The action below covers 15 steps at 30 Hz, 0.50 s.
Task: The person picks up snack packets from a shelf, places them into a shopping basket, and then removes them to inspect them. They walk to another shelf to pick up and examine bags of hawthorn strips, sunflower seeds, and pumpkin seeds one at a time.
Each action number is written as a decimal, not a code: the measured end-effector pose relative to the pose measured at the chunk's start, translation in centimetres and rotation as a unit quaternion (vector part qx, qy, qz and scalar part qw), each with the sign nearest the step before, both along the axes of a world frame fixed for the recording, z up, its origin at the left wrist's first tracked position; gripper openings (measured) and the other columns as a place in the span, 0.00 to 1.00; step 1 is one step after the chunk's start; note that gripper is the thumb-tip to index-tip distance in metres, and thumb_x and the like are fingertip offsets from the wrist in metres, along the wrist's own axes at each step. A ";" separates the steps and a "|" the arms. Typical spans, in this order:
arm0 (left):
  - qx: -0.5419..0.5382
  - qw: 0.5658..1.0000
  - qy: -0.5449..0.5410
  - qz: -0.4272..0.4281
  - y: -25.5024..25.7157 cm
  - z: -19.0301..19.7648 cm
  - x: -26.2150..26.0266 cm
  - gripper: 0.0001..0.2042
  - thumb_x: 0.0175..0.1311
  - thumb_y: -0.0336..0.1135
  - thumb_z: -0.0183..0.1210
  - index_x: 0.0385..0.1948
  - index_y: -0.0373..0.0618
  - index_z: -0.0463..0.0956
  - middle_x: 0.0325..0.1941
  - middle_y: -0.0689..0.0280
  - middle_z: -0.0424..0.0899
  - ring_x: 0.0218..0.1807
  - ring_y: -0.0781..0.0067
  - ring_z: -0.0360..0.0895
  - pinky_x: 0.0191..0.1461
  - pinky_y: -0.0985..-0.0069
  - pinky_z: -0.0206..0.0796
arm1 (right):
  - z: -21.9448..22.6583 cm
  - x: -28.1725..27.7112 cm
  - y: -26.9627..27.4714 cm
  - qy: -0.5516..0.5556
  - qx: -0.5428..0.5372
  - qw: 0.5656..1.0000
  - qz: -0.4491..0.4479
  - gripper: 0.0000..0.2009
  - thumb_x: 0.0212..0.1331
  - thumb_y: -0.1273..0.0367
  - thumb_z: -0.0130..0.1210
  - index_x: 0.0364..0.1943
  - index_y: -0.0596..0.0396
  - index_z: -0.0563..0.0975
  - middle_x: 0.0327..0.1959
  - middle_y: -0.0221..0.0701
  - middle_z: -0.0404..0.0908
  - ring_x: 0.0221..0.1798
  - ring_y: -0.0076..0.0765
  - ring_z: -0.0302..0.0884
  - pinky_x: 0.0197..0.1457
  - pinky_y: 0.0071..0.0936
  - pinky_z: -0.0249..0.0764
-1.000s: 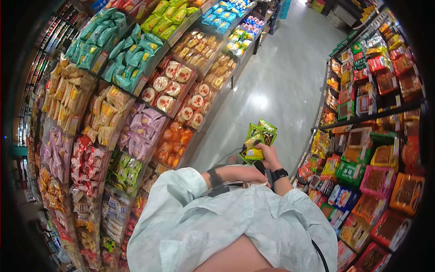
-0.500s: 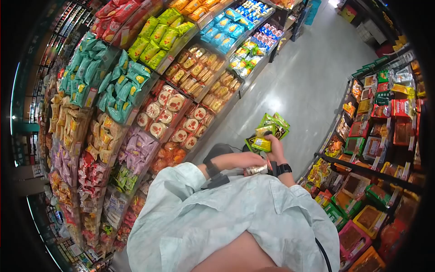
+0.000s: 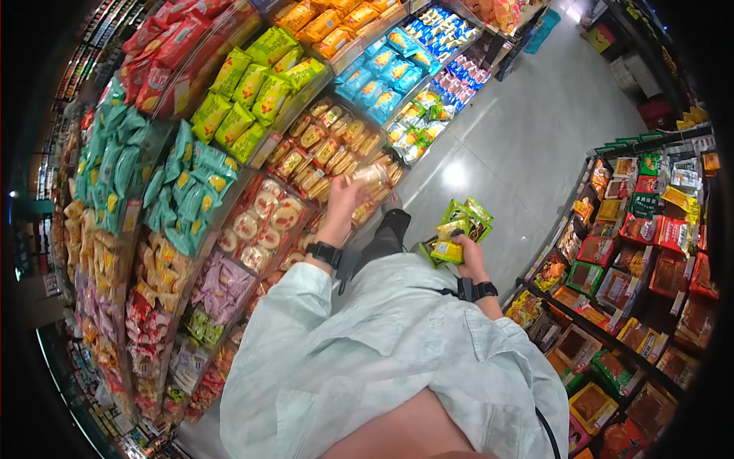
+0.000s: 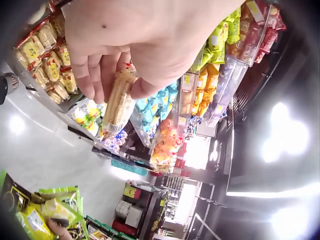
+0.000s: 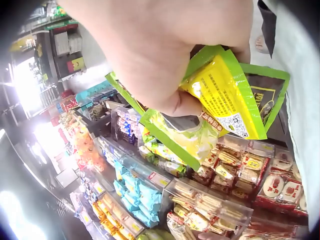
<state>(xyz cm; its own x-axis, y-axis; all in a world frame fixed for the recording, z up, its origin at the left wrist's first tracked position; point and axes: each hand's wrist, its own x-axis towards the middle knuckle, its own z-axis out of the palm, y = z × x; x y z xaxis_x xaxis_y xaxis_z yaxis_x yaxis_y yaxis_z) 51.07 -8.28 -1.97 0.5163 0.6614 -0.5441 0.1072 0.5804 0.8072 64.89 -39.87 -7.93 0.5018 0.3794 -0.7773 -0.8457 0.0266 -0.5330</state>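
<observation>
My left hand (image 3: 344,208) reaches over the bins on the left and pinches a clear-wrapped pack of round biscuits (image 4: 120,102) between thumb and fingers. The pack hangs lengthwise from the fingertips in the left wrist view. Just beneath it lies a bin of similar wrapped biscuits (image 3: 330,141). My right hand (image 3: 472,258) grips several green and yellow snack packets (image 5: 220,95) in front of my body, over the aisle. The right thumb lies across the front packet in the right wrist view, and the packets fan out past the fingers.
Clear-walled bins of teal packets (image 3: 202,183), green packets (image 3: 252,84) and round white cakes (image 3: 264,222) line the left. Boxed snacks (image 3: 596,264) fill a rack on the right. Grey floor (image 3: 520,145) runs between them.
My left hand has swung from beside my right wrist out to the left-hand bins, carrying the biscuit pack. The right hand still holds the packets; the view has shifted across the shelves.
</observation>
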 end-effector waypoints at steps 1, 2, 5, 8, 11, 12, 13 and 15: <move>0.001 1.000 0.006 0.022 1.8 -0.4 1.5 0.16 0.70 0.31 0.59 0.54 0.42 0.64 0.48 0.58 0.82 0.45 0.67 0.84 0.46 0.72 0.76 | -0.1 1.2 0.6 0.000 -0.001 1.000 -0.013 0.16 0.56 0.76 0.56 0.50 0.61 0.75 0.43 0.37 0.82 0.43 0.44 0.85 0.48 0.45 0.84; -0.004 0.999 0.004 0.039 3.2 -0.5 2.7 0.17 0.69 0.32 0.60 0.54 0.41 0.64 0.49 0.57 0.82 0.46 0.67 0.84 0.45 0.74 0.77 | 0.1 2.8 1.2 -0.004 -0.001 1.000 -0.023 0.16 0.56 0.76 0.56 0.50 0.60 0.75 0.43 0.37 0.82 0.43 0.43 0.85 0.49 0.45 0.84; 0.011 0.999 0.033 0.035 7.3 -2.5 6.2 0.17 0.69 0.36 0.60 0.52 0.40 0.67 0.45 0.57 0.82 0.45 0.64 0.85 0.44 0.73 0.77 | 1.2 6.4 3.1 -0.031 -0.019 0.998 -0.052 0.16 0.58 0.73 0.55 0.51 0.59 0.76 0.44 0.36 0.82 0.45 0.43 0.84 0.50 0.45 0.83; 0.078 0.983 0.154 -0.069 9.4 -5.9 6.6 0.17 0.66 0.43 0.62 0.44 0.39 0.74 0.37 0.54 0.84 0.44 0.56 0.86 0.45 0.65 0.76 | 1.6 8.4 4.4 -0.023 -0.026 0.998 -0.049 0.16 0.59 0.72 0.54 0.52 0.59 0.76 0.45 0.36 0.83 0.46 0.43 0.84 0.52 0.45 0.82; 0.284 0.857 0.365 -0.228 11.2 -4.7 7.0 0.28 0.62 0.60 0.60 0.43 0.40 0.78 0.42 0.46 0.86 0.46 0.43 0.83 0.49 0.54 0.72 | 1.9 10.4 7.5 -0.019 -0.029 0.999 -0.039 0.15 0.59 0.72 0.54 0.51 0.60 0.76 0.45 0.37 0.83 0.46 0.43 0.84 0.51 0.44 0.82; 0.279 0.842 0.385 -0.253 11.3 -3.5 6.9 0.27 0.63 0.60 0.59 0.43 0.40 0.78 0.42 0.46 0.86 0.47 0.43 0.83 0.49 0.54 0.72 | 1.9 11.2 8.3 -0.021 -0.029 0.999 -0.031 0.15 0.59 0.72 0.54 0.50 0.60 0.76 0.45 0.36 0.83 0.45 0.43 0.84 0.51 0.44 0.82; 0.275 0.827 0.405 -0.278 11.6 -2.8 6.8 0.27 0.63 0.60 0.59 0.43 0.40 0.79 0.43 0.47 0.87 0.47 0.44 0.83 0.49 0.54 0.73 | 1.8 11.9 9.3 -0.023 -0.028 0.999 -0.021 0.14 0.59 0.72 0.54 0.49 0.61 0.77 0.44 0.36 0.83 0.45 0.43 0.84 0.51 0.44 0.82; 0.285 0.800 0.428 -0.310 11.7 -3.4 6.5 0.27 0.64 0.62 0.57 0.47 0.44 0.78 0.40 0.50 0.88 0.47 0.44 0.84 0.48 0.53 0.73 | 3.1 13.4 11.4 -0.042 -0.043 0.998 0.015 0.13 0.59 0.72 0.55 0.48 0.61 0.77 0.43 0.36 0.83 0.44 0.42 0.84 0.50 0.42 0.82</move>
